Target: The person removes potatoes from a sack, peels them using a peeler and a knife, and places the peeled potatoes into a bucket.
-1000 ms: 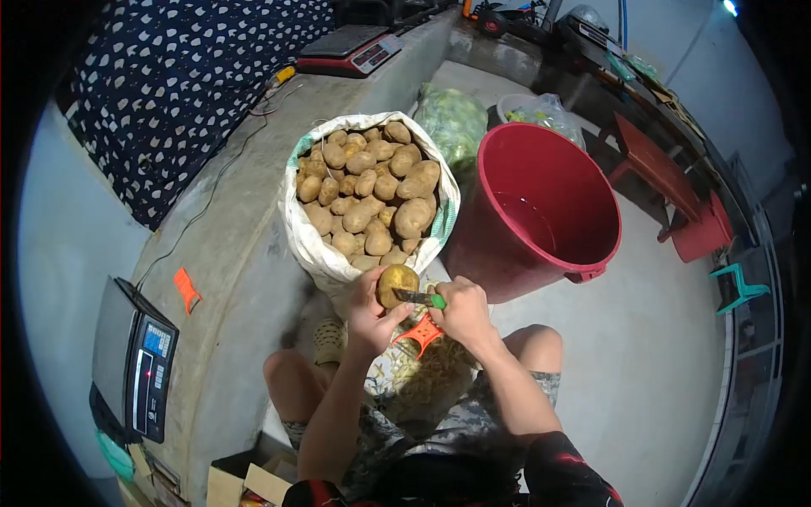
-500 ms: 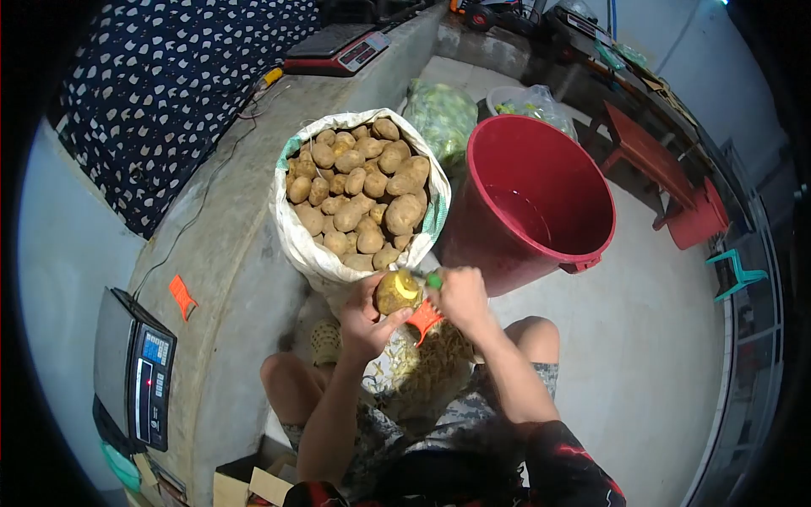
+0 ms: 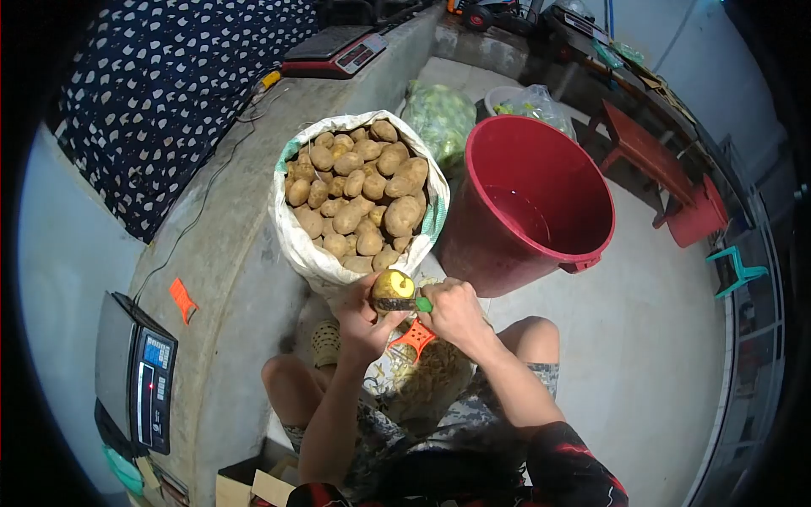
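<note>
My left hand [image 3: 363,319] is closed round a partly peeled potato [image 3: 394,285], whose bare yellow patch faces up. In my right hand [image 3: 456,313] is a peeler with a green handle [image 3: 424,304]. Its dark blade lies across the near side of the potato, touching it or very close; the blade's fine shape is too small to tell. Below my hands, between the knees, potato peelings [image 3: 422,384] lie in a pale container, with an orange plastic piece [image 3: 414,338] above them. Just beyond stands a white sack [image 3: 291,241] full of unpeeled potatoes [image 3: 355,190].
A big red tub [image 3: 541,198] with some liquid stands right of the sack. Behind are a bag of green produce [image 3: 441,114] and a red stool [image 3: 650,152]. On the left ledge are a scale [image 3: 152,380], another orange piece [image 3: 182,300] and a red scale [image 3: 334,55].
The peeler has come down and left across the potato, from its far right side to its near side. The potato has turned slightly, and more of the orange piece shows.
</note>
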The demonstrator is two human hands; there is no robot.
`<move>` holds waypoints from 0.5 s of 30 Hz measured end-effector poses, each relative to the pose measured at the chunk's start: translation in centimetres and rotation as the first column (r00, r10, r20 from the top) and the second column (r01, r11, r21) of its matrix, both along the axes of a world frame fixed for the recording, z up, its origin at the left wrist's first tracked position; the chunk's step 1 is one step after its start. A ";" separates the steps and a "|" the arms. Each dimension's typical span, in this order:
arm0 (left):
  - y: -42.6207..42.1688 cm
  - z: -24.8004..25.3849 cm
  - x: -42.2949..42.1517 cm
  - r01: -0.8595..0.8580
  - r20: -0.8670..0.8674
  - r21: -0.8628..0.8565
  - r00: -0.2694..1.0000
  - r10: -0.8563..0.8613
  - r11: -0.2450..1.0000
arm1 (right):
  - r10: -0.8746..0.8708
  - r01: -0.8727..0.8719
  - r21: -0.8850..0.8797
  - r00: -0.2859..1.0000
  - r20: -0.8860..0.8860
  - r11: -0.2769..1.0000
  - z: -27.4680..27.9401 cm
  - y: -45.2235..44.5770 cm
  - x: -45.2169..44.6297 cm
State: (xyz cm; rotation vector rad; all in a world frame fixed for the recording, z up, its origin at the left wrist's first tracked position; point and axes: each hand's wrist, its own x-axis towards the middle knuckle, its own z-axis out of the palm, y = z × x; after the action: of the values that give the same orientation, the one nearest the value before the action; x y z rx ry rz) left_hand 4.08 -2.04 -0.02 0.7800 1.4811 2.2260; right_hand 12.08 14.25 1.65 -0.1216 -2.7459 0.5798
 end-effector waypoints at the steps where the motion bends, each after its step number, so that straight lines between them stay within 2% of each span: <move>1: 0.0 0.0 0.0 0.002 -0.024 -0.033 1.000 -0.003 0.999 | -0.049 0.049 0.006 0.998 0.028 0.999 -0.2 0.1 -0.1; 4: 0.0 -1.3 -0.8 -0.054 -0.084 -0.078 0.995 0.047 0.996 | -0.116 0.115 0.009 0.987 0.114 0.993 -2.0 1.9 -1.4; 5: 0.1 -0.7 -1.0 -0.019 -0.046 -0.033 0.999 0.017 0.999 | -0.120 0.122 -0.011 0.987 0.111 0.992 -2.0 1.9 -1.4; 9: -0.8 0.4 -1.1 0.030 0.039 -0.050 0.999 -0.028 0.998 | -0.118 0.117 0.023 0.991 0.065 0.993 -1.1 1.3 -0.4; 11: -1.3 0.6 -1.3 0.144 0.083 -0.063 0.987 -0.139 0.988 | -0.080 0.077 0.043 0.995 0.064 0.996 -0.7 1.3 0.1; 15: -1.5 1.1 -0.6 0.162 0.102 -0.112 0.983 -0.151 0.981 | -0.129 0.126 0.034 0.989 0.076 0.991 -2.2 2.5 -0.3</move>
State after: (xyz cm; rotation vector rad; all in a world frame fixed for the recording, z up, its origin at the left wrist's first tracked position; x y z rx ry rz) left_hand 3.51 -3.57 1.10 0.7186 1.4418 2.0108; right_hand 11.80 16.75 -0.52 -0.3171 -2.7954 0.5098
